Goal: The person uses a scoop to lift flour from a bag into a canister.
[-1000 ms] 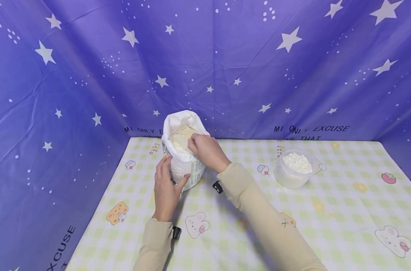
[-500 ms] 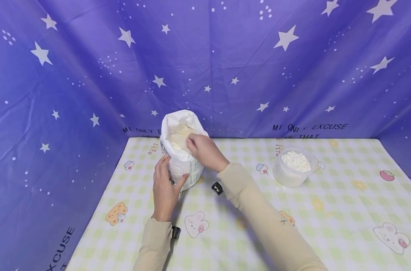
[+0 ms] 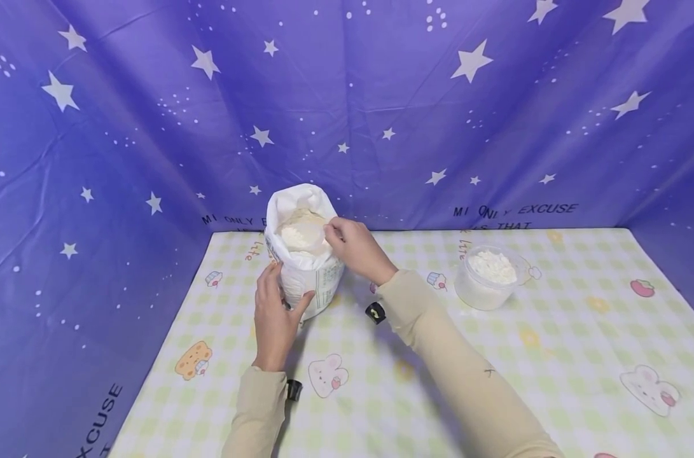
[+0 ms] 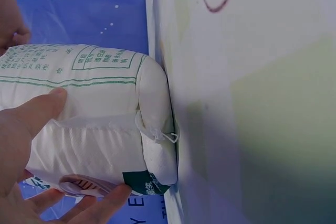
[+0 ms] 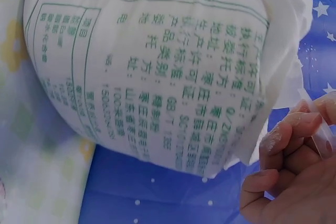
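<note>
A white bag of flour (image 3: 309, 283) with green print stands at the back left of the table, its mouth open and pale flour (image 3: 292, 219) inside. My left hand (image 3: 275, 318) grips its lower front, thumb on one side and fingers on the other; the left wrist view shows the thumb (image 4: 44, 109) pressed to the cloth. At the mouth's right edge, my right hand (image 3: 360, 248) pinches the handle of a clear plastic scoop (image 3: 306, 236), whose bowl holds flour inside the bag. The right wrist view shows powder on the fingers (image 5: 276, 137) around the clear handle (image 5: 318, 128).
To the right stands a round clear tub (image 3: 484, 289) heaped with white flour. A green-and-white checked cloth (image 3: 381, 407) with cartoon prints covers the table. Behind it hangs a purple star-patterned curtain (image 3: 404, 178).
My right hand has risen a little and shifted right relative to the bag, and the scoop's loaded bowl now shows in the mouth. My left hand keeps its hold. The head view has shifted slightly.
</note>
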{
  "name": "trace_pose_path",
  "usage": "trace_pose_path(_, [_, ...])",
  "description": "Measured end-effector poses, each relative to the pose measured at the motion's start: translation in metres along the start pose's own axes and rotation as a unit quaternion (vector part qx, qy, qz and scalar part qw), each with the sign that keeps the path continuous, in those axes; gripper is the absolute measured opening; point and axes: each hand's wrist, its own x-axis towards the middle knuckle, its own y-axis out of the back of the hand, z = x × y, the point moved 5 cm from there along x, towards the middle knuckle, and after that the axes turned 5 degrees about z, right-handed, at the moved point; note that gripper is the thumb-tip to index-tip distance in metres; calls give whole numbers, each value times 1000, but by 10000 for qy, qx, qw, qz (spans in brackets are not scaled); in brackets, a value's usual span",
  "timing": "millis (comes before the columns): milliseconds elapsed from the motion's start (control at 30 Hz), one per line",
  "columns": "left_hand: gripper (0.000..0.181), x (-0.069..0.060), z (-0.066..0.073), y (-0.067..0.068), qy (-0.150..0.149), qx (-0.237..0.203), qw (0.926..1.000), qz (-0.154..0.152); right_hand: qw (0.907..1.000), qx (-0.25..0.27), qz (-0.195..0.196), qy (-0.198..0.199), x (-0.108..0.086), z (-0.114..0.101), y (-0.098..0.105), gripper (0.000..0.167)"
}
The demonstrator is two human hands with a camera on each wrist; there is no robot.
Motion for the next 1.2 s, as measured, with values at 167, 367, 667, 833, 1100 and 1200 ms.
trace_pose_path(167, [84,0,0,0,37,-33,10000,-2,9998,122,80,-145,-5,6,8,28])
trace_pose_path(367, [83,1,0,-1,-27,-71,10000,47,9987,357,258,-257,-9,13,15,30])
trace_pose_path(667, [81,0,-2,-2,156,-84,9998,-44,9956,729,305,-509,-19,21,23,33])
trace_pose_path(833, [81,0,-1,-1,127,-119,9998,-31,9929,970,370,-578,-23,24,30,35])
trace_pose_path(1100, [81,0,-2,-2,88,-147,9999,21,9887,1308,383,-624,-33,22,43,34])
trace_pose_path(1200, [82,0,-1,-1,64,-152,9998,63,9869,1413,400,-674,-37,24,49,35])
